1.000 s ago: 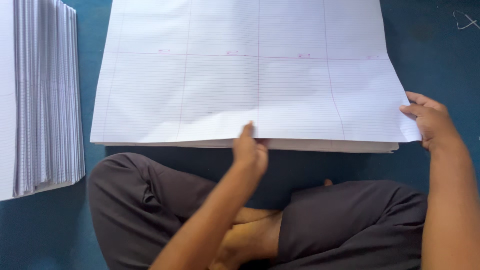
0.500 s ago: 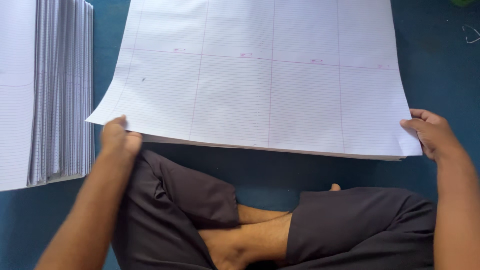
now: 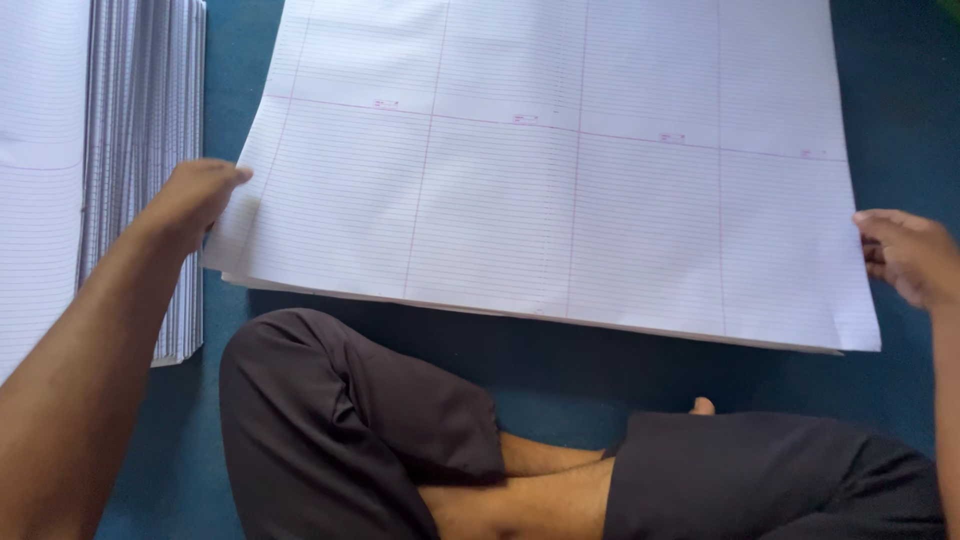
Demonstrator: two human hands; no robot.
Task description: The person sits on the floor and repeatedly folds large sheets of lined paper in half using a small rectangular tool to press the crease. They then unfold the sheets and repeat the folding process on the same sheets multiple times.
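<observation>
On the blue floor (image 3: 890,90), in front of crossed legs (image 3: 400,440), lies a big sheet of lined paper (image 3: 560,170) on top of more sheets just like it. The left hand (image 3: 195,200), at 9 o'clock, pinches the sheet's near left corner. The right hand (image 3: 910,255), at 3 o'clock, curls its fingers around the right edge. The near edge looks a little raised, but the sheet is not folded or moved away yet. At 10 o'clock, well apart, a tall stack of lined paper (image 3: 130,150) waits.
</observation>
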